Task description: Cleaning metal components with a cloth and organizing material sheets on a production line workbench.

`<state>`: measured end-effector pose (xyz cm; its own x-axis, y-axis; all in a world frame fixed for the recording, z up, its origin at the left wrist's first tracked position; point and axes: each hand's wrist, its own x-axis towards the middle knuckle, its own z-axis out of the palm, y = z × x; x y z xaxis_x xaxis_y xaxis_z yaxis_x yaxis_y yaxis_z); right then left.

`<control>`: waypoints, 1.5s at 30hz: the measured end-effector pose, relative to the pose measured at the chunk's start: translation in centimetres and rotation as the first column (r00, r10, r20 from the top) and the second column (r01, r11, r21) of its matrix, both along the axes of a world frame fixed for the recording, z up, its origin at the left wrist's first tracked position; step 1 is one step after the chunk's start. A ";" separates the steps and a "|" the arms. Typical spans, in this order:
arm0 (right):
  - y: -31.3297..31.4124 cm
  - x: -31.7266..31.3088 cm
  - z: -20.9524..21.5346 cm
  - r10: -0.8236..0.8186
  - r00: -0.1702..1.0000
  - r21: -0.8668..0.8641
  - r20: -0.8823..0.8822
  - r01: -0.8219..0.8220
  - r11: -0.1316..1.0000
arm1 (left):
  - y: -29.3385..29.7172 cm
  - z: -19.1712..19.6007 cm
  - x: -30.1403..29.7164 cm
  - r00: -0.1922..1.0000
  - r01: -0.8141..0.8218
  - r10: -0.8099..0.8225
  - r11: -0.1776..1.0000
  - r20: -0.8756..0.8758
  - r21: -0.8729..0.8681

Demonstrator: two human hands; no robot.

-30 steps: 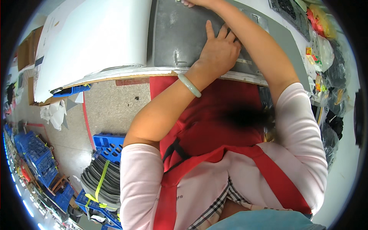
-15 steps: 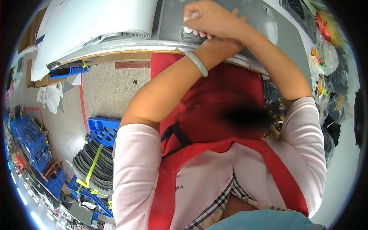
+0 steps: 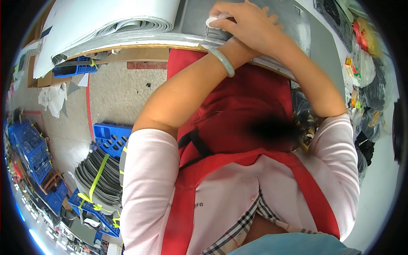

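My forearms cross over a grey sheet [image 3: 293, 36] on the table. Closed around a small white rounded thing [image 3: 211, 22] is my right hand [image 3: 248, 23], pinching it close to the sheet's dark marks. Its exact kind cannot be made out. Beneath the right wrist, my left hand [image 3: 272, 18] lies on the sheet, mostly hidden, with its fingertips showing apart. A pale green bangle [image 3: 222, 61] circles my left wrist.
A large white roll of sheet material [image 3: 114, 25] covers the table's left part. Stacked dark sheets [image 3: 95, 178] tied with yellow-green strap stand by blue crates [image 3: 112, 138] on the floor at left. Plastic bags [image 3: 374, 93] line the right side.
My right hand has shifted slightly right and its fingers have changed position around the white thing. The whole view has moved a little, so the table edge sits higher.
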<state>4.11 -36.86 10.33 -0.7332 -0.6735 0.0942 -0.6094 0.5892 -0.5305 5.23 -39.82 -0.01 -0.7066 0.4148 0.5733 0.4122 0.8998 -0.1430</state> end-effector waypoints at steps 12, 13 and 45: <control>0.6 0.3 0.6 -0.002 0.990 0.285 -0.143 0.043 0.957 | -1.3 2.0 -0.6 0.926 0.225 -0.318 0.897 0.203 0.381; 0.6 -0.6 0.1 0.051 0.998 0.204 -0.033 -0.044 0.978 | -1.3 0.9 -0.8 0.966 0.184 -0.235 0.919 0.111 0.350; 24.6 -8.6 2.1 -0.243 0.915 -0.824 0.324 0.399 0.402 | -3.7 6.3 6.5 0.804 0.186 -0.387 0.885 0.452 0.427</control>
<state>-4.50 -12.30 12.47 -0.9323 -0.0098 0.3615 -0.3595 -0.0834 -0.9294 11.74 -43.49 6.34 -0.8147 0.4921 0.3067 0.5796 0.6737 0.4584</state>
